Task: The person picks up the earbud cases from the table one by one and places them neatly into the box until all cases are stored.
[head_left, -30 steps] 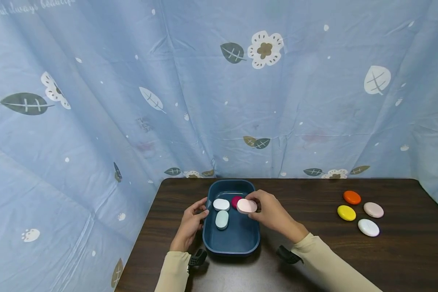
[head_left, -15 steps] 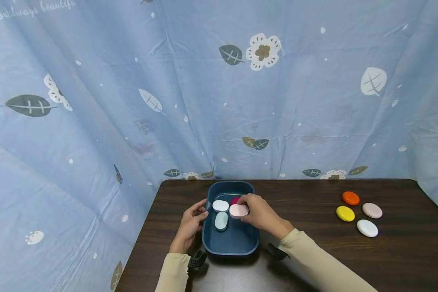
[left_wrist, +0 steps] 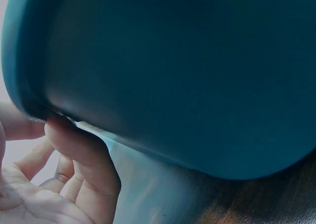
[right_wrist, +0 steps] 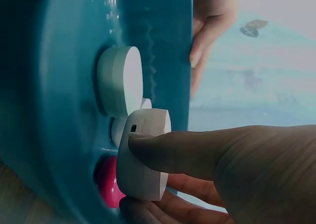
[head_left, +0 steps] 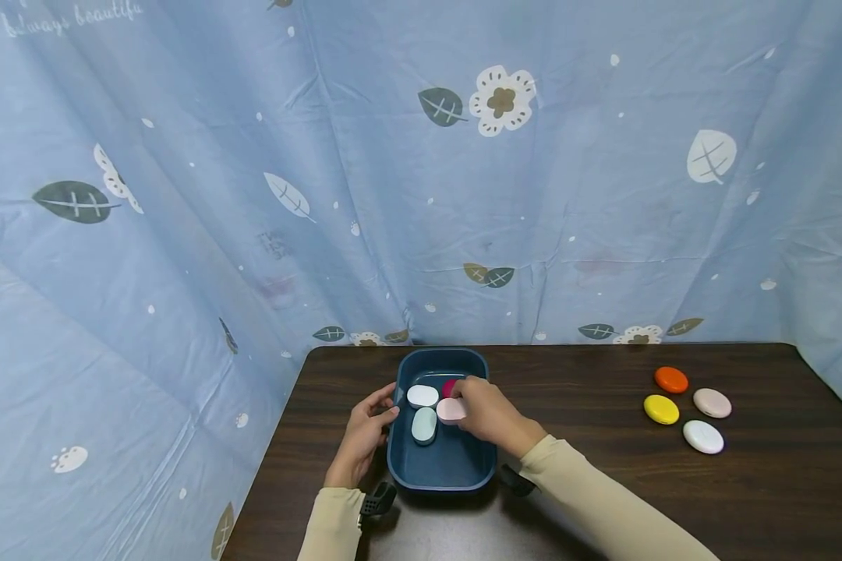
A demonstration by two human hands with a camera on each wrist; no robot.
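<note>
My right hand (head_left: 489,413) pinches a pale pink oval case (right_wrist: 140,159) between thumb and fingers, low inside the dark blue tray (head_left: 442,471). A small dark slot shows on the case's side in the right wrist view. Within the tray, a white oval piece (head_left: 422,396) and a pale green oval piece (head_left: 424,425) lie to the left of the held case. Just behind it is a magenta piece (right_wrist: 109,182), partly covered by my fingers in the head view. My left hand (head_left: 363,440) rests thumb and fingertips against the tray's outer left wall, below the rim.
On the dark wooden table (head_left: 568,374), an orange piece (head_left: 671,380), a yellow piece (head_left: 662,409), a pale pink piece (head_left: 712,403) and a white piece (head_left: 704,437) lie grouped at the right. A blue patterned curtain (head_left: 393,195) hangs behind and to the left.
My right hand has moved left and slightly down into the tray with the pale pink case, bringing it beside the white and green pieces. My left hand stays at the tray.
</note>
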